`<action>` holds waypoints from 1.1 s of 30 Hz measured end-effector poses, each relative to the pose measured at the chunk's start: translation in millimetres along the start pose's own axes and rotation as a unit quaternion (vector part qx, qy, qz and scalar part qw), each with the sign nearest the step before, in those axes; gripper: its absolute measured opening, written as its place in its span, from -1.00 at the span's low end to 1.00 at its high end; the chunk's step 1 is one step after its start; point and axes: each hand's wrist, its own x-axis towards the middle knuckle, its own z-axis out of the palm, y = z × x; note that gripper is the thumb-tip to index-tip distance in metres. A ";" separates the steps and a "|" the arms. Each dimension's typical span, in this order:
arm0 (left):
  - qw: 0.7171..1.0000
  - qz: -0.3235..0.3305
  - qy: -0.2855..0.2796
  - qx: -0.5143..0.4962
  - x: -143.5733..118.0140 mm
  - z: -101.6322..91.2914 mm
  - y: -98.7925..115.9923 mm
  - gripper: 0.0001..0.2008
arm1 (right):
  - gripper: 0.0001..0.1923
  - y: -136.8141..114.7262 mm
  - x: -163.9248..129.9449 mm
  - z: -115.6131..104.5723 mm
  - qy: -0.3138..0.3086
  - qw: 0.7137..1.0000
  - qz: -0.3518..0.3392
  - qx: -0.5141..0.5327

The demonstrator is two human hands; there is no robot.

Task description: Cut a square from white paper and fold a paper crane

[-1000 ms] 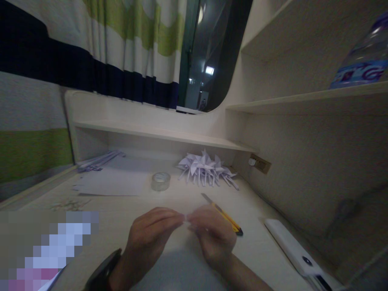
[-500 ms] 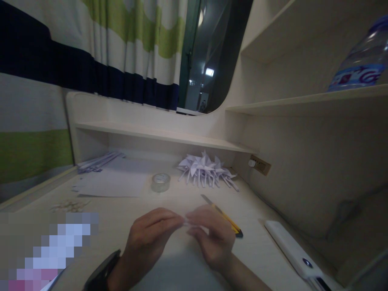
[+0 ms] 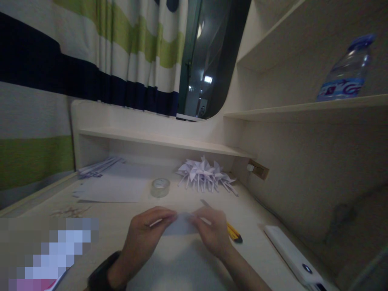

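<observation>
A small piece of white paper [image 3: 181, 224] is held low over the desk [image 3: 121, 218], right in front of the body. It is pinched at its left edge by the left hand [image 3: 145, 238], fingers pressed together on it, a dark band worn at that wrist. Its right edge is gripped by the right hand [image 3: 214, 234], thumb and fingertips closed on the sheet. A larger pale sheet [image 3: 182, 266] is seen lying flat on the desk under both hands.

Just behind the right hand, a yellow utility knife [image 3: 230, 231] is laid on the desk, its blade end partly hidden by the fingers. To the right, a long white device [image 3: 291, 254] is set along the desk edge.

Further back, a roll of clear tape [image 3: 160, 187] is found standing near the middle, flat white sheets [image 3: 115, 189] to its left, and a heap of folded paper pieces [image 3: 204, 174] to its right under the low shelf [image 3: 163, 139]. A water bottle [image 3: 347, 72] is placed on the upper right shelf, and a striped curtain [image 3: 91, 52] is hung behind.
</observation>
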 end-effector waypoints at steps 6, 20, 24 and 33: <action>0.963 -0.248 0.061 -0.085 12.5 -6.5 -8.4 -0.76 | -0.85 7.2 13.6 -19.1 -0.124 0.984 0.124 -0.015; 0.886 -0.372 0.044 -0.273 15.5 -8.4 -20.2 -0.58 | -0.71 9.6 34.6 -10.1 -0.165 0.979 0.117 -0.012; 0.868 -0.382 0.040 -0.315 13.5 -5.8 -26.5 -0.62 | -0.78 20.0 34.4 -4.7 -0.112 0.980 0.163 -0.015; 0.862 -0.363 0.040 -0.351 7.8 0.3 -36.7 -0.60 | -0.71 12.7 25.7 8.1 0.080 0.977 0.198 0.017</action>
